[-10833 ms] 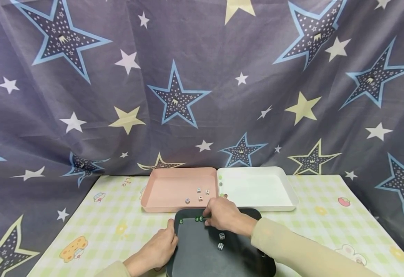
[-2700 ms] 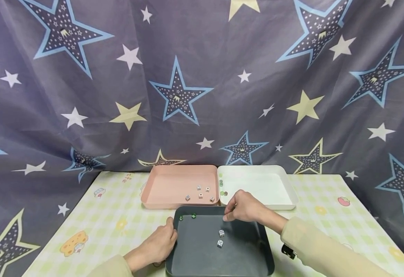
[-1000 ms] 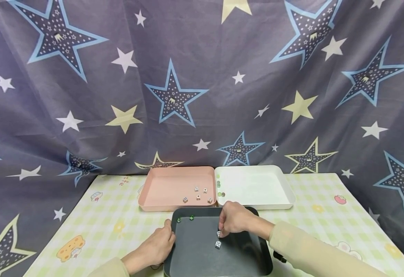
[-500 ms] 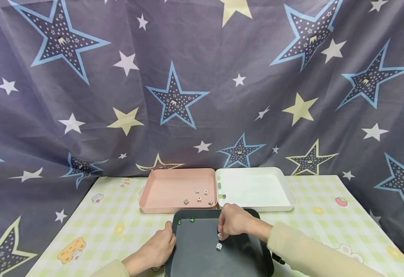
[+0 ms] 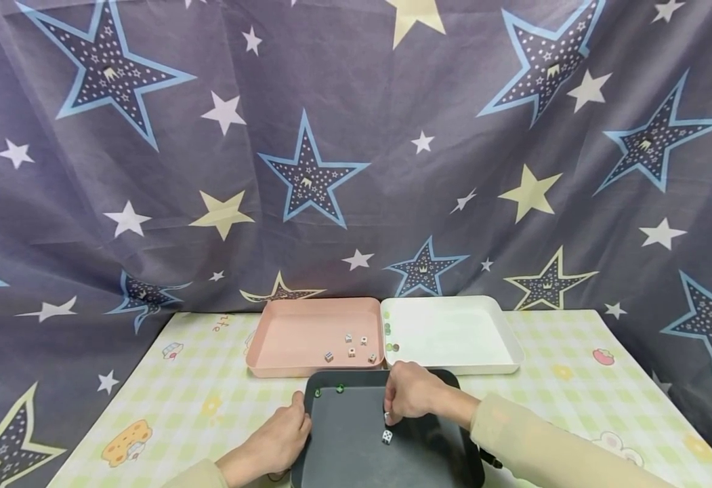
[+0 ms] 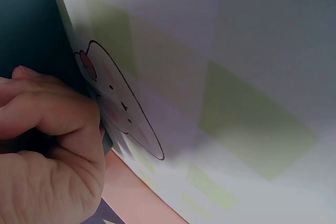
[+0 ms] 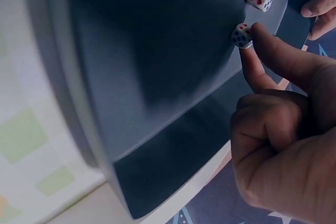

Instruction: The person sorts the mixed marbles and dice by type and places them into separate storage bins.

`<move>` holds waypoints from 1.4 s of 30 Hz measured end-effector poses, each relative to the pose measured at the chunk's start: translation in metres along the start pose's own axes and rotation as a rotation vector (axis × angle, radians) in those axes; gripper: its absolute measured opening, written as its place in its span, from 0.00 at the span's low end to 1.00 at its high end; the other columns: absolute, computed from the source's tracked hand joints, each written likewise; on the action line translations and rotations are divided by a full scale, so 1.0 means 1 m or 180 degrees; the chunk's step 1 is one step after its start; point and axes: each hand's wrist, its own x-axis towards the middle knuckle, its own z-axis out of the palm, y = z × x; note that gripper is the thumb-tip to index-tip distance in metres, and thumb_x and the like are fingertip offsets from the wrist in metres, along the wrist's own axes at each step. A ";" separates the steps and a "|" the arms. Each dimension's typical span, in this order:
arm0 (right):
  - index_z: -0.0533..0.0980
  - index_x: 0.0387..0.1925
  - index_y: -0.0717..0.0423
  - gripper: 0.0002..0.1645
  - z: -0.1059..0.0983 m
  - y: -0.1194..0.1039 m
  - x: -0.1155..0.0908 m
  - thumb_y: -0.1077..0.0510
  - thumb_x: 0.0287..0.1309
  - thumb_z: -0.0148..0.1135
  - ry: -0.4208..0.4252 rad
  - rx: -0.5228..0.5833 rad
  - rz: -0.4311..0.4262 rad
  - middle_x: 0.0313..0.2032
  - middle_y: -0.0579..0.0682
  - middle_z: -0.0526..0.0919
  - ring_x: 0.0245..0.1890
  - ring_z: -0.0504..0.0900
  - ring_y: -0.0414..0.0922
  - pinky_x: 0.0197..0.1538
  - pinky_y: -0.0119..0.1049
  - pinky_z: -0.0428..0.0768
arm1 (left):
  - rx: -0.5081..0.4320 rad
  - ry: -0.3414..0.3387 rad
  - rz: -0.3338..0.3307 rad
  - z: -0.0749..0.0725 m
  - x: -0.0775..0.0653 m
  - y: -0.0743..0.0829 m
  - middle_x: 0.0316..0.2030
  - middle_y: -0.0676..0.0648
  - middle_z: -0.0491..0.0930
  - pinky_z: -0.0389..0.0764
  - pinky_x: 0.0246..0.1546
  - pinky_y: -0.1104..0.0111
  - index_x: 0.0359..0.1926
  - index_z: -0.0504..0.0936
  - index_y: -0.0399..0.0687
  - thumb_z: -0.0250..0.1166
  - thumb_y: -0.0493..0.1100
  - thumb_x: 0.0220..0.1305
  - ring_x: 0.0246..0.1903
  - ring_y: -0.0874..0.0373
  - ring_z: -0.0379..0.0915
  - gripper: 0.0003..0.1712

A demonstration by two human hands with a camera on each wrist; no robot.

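Observation:
My right hand [image 5: 413, 392] reaches over the dark grey tray [image 5: 356, 464] and pinches a white die [image 7: 241, 36] between thumb and index finger, low over the tray floor. Close beside it lies a second white die [image 5: 387, 437], showing red and blue pips in the right wrist view. My left hand [image 5: 278, 434] grips the tray's left edge, thumb at the rim and fingers curled [image 6: 52, 108]. Two small shiny green pieces, one in the corner [image 5: 317, 393] and one along the far wall [image 5: 340, 388], sit at the tray's far left.
Behind the dark tray stand a pink tray [image 5: 297, 339] with several white dice [image 5: 351, 352] and a white tray [image 5: 453, 335] with several small green pieces [image 5: 387, 329] along its left wall. A checked cloth [image 5: 166, 393] covers the table, and a star-patterned curtain [image 5: 356, 88] hangs behind.
One more die lies in the pink tray than 10.8 seconds ago, and fewer green pieces are in the dark tray. My right hand has come down onto a die; my left stays at the edge.

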 end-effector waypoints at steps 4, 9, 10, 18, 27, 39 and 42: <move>0.80 0.14 0.49 0.19 0.000 0.000 0.000 0.67 0.43 0.84 -0.0021 0.0016 -0.0009 0.12 0.37 0.77 0.17 0.72 0.37 0.23 0.30 0.70 | -0.0004 0.0016 0.0013 0.000 0.000 0.000 0.21 0.45 0.72 0.79 0.19 0.64 0.50 0.67 0.29 0.45 0.34 0.82 0.20 0.56 0.75 0.09; 0.80 0.13 0.49 0.20 0.000 -0.001 0.000 0.67 0.45 0.84 -0.0011 0.0026 -0.0002 0.11 0.36 0.76 0.16 0.71 0.36 0.23 0.29 0.69 | -0.0029 -0.0006 0.0030 0.000 0.000 0.000 0.21 0.46 0.72 0.77 0.15 0.65 0.50 0.66 0.30 0.45 0.34 0.81 0.17 0.57 0.74 0.08; 0.80 0.13 0.49 0.20 0.000 -0.001 0.001 0.67 0.45 0.84 -0.0009 0.0031 -0.0002 0.11 0.36 0.76 0.16 0.71 0.36 0.23 0.29 0.69 | -0.0042 -0.0014 0.0031 0.000 0.000 0.000 0.20 0.46 0.72 0.77 0.14 0.65 0.50 0.66 0.30 0.45 0.34 0.81 0.16 0.57 0.74 0.08; 0.79 0.13 0.49 0.21 -0.002 -0.003 0.003 0.67 0.47 0.82 0.0023 0.0010 -0.0094 0.11 0.37 0.76 0.15 0.70 0.35 0.21 0.29 0.67 | -0.0061 -0.0052 0.0016 0.001 0.000 -0.001 0.21 0.46 0.72 0.76 0.13 0.66 0.49 0.66 0.31 0.44 0.33 0.81 0.16 0.57 0.73 0.07; 0.82 0.15 0.49 0.18 -0.013 -0.009 0.010 0.66 0.47 0.84 0.0179 0.0062 -0.0199 0.14 0.34 0.79 0.20 0.74 0.36 0.26 0.30 0.73 | -0.0035 -0.0027 -0.0011 -0.001 -0.001 0.000 0.21 0.46 0.72 0.77 0.16 0.65 0.49 0.66 0.32 0.45 0.34 0.81 0.18 0.56 0.74 0.07; 0.83 0.15 0.50 0.17 -0.023 -0.016 0.018 0.66 0.50 0.81 0.0222 0.0057 -0.0174 0.15 0.35 0.80 0.19 0.72 0.37 0.24 0.30 0.70 | -0.0047 -0.0060 -0.0025 0.000 0.001 0.000 0.22 0.45 0.72 0.77 0.17 0.64 0.50 0.66 0.30 0.45 0.34 0.82 0.19 0.55 0.74 0.08; 0.83 0.15 0.50 0.17 -0.026 -0.017 0.021 0.66 0.50 0.81 0.0248 0.0042 -0.0173 0.15 0.35 0.81 0.21 0.73 0.37 0.25 0.30 0.71 | -0.0022 -0.0059 -0.0025 0.000 0.001 -0.001 0.22 0.45 0.72 0.77 0.17 0.64 0.50 0.66 0.30 0.45 0.34 0.81 0.19 0.56 0.74 0.08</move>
